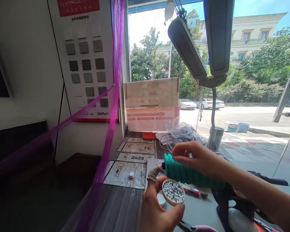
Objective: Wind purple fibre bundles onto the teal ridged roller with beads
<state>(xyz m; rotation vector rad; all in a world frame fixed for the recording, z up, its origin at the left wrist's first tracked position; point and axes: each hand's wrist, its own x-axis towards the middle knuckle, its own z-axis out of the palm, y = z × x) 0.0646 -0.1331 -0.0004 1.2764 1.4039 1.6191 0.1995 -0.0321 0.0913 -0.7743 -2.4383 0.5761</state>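
My left hand is wrapped round a small round container full of white-headed pins, tilted so that its open top faces me. A grey-brown cover sits on one of its fingers. Just above, my right hand reaches over a green ribbed cylinder, its fingers curled together at the cylinder's left end. Whatever those fingertips hold is too small or hidden to tell. Purple strands hang at the left, with one bundle stretched toward the lower left.
Pliers with pink handles lie at the lower edge, near a red tool. Behind are a lamp, a metal can and plastic bags. Printed sheets cover the table's left part.
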